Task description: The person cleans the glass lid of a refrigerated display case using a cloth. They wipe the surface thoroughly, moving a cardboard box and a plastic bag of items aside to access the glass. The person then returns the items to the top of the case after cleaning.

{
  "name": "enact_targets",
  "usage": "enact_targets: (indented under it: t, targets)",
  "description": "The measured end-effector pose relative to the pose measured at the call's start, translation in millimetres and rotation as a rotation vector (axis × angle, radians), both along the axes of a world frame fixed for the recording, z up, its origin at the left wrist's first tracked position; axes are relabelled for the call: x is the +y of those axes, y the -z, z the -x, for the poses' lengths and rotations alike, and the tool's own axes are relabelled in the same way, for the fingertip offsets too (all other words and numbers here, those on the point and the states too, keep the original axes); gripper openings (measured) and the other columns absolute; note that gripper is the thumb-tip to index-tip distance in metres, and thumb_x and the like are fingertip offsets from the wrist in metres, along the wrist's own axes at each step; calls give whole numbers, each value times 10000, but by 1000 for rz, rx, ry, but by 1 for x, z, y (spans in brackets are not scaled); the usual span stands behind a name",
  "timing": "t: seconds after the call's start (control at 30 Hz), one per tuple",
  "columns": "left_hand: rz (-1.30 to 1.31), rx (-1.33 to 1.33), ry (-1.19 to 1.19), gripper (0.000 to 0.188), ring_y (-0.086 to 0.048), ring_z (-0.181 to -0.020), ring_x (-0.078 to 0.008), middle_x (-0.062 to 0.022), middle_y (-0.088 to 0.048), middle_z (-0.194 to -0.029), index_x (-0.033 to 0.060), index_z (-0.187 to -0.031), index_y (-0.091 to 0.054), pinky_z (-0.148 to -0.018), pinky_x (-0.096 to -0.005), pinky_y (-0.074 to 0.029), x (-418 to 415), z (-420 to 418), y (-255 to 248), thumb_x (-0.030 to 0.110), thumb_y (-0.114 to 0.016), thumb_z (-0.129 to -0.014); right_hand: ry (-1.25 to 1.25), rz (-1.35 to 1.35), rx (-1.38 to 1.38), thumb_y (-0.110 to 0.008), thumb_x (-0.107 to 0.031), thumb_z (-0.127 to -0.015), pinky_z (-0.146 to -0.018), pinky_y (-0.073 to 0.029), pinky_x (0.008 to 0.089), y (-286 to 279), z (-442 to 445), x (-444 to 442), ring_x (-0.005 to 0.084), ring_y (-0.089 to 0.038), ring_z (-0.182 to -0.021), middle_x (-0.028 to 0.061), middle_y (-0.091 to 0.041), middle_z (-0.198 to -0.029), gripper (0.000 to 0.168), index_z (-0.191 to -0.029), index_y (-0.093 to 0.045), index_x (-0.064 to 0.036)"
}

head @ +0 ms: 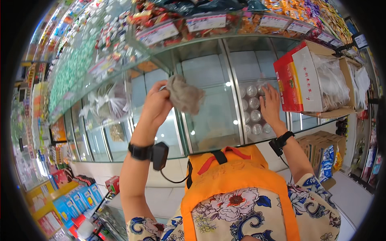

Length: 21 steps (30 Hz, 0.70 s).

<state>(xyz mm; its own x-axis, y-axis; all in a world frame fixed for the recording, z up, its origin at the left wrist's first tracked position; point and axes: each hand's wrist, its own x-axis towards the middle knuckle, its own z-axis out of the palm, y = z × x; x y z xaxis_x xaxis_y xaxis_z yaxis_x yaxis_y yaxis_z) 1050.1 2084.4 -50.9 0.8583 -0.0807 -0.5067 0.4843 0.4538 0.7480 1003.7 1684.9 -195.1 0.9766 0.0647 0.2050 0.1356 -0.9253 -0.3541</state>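
My left hand (158, 98) grips a crumpled grey-brown cloth (185, 95) above the glass shelf (211, 120), near an upright glass divider. The cloth hangs to the right of my fist. Farther right, my right hand (270, 102) has its fingers apart and rests on or just over a pack of clear round jars (254, 103), near its right side. Whether the fingers touch the pack cannot be told. The jars stand in rows beside a metal strip (236, 90). A red and white cardboard box (307, 81) holding clear plastic bags stands right of my right hand.
Above are bins of wrapped sweets (289, 9) with price cards. Tied plastic bags (107, 101) lie on the glass at left. Brown cartons (319, 147) stand low at right, blue boxes (78, 201) low at left. The counter's glass front edge runs close before my body.
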Motion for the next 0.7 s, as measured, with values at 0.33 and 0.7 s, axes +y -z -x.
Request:
enact_targets:
  t: [0.33, 0.7]
  targets:
    - [-1642, -666, 370, 179, -636, -985, -261, -156, -687, -886, -11, -911, -673, -819, -409, -495, -59, -174, 215, -21, -560, -772, 93, 49, 78, -501, -186, -933, -1081, -264, 501, -3, -5, 12, 349, -352, -1314, 149, -383, -1471, 430, -1347, -492, -72]
    - [-1713, -174, 1605, 615, -476, -1247, -374, -194, -513, -1357, 130, -1395, -461, -1019, -436, -406, -40, -248, 331, 17, -529, -794, 83, 34, 152, -539, -187, -906, -1061, -290, 493, -8, -13, 8, 326, -364, -1306, 131, -374, -1478, 450, -1345, -498, -96]
